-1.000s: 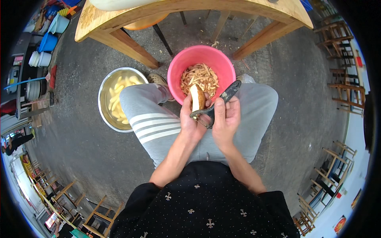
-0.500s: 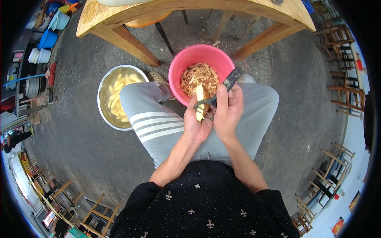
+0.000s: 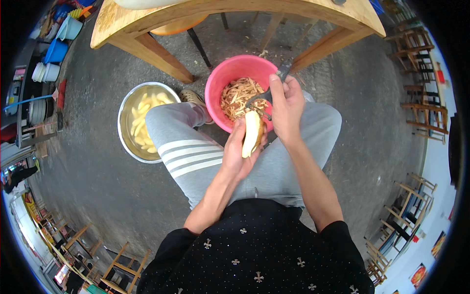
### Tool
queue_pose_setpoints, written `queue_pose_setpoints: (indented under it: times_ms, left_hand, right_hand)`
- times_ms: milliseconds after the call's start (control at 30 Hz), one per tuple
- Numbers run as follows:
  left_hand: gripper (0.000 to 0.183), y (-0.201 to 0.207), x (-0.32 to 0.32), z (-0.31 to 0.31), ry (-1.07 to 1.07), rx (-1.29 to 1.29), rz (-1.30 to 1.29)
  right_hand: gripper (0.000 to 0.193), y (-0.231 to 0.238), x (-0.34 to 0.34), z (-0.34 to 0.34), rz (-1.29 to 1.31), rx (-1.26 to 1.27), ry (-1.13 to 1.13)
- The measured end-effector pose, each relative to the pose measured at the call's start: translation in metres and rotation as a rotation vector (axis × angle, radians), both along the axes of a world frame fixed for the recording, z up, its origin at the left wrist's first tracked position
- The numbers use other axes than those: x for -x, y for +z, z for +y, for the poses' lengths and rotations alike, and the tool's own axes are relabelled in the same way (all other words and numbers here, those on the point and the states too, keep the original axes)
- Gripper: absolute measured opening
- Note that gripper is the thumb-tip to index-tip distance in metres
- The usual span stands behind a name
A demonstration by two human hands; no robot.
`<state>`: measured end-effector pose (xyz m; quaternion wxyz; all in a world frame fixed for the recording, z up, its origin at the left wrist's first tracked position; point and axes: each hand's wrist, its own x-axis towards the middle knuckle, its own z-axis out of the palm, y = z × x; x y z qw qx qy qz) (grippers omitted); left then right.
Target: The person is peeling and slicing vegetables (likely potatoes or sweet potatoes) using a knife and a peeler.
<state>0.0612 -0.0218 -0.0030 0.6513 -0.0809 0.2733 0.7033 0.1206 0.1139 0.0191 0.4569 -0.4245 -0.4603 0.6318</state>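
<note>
Part-peeled potato (image 3: 252,133) in left hand (image 3: 237,154) at pink tub (image 3: 214,85)

On the floor (image 3: 107,181), the tub, holding peelings (image 3: 236,94), stands between the knees (image 3: 327,117) and a wooden table (image 3: 235,7); the left knee (image 3: 158,120) partly hides a metal bowl (image 3: 122,128) of pale potatoes (image 3: 139,120). That hand curls round the potato by the tub's near rim. The right hand (image 3: 288,108) grips a black peeler (image 3: 265,95) just beyond it.

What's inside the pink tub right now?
A heap of brown and pale peel strips lies inside the pink tub. The black peeler covers some; what lies beneath the heap can't be seen.
</note>
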Motion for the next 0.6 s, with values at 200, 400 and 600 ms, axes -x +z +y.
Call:
queue_pose_setpoints:
  times_ms: [200,400,600]
  left_hand:
    - [0.04,-0.002,0.003,0.0,-0.03,-0.095,-0.08]
    - [0.042,0.011,0.006,0.009,-0.012,-0.05,0.002]
    - [0.04,0.007,0.006,0.01,-0.084,-0.013,0.034]
  right_hand:
    - [0.023,-0.033,-0.006,0.04,-0.343,-0.345,-0.053]
    - [0.031,-0.033,-0.014,0.054,-0.715,-0.958,-0.013]
    - [0.035,-0.038,-0.019,0.057,-0.469,-0.54,-0.231]
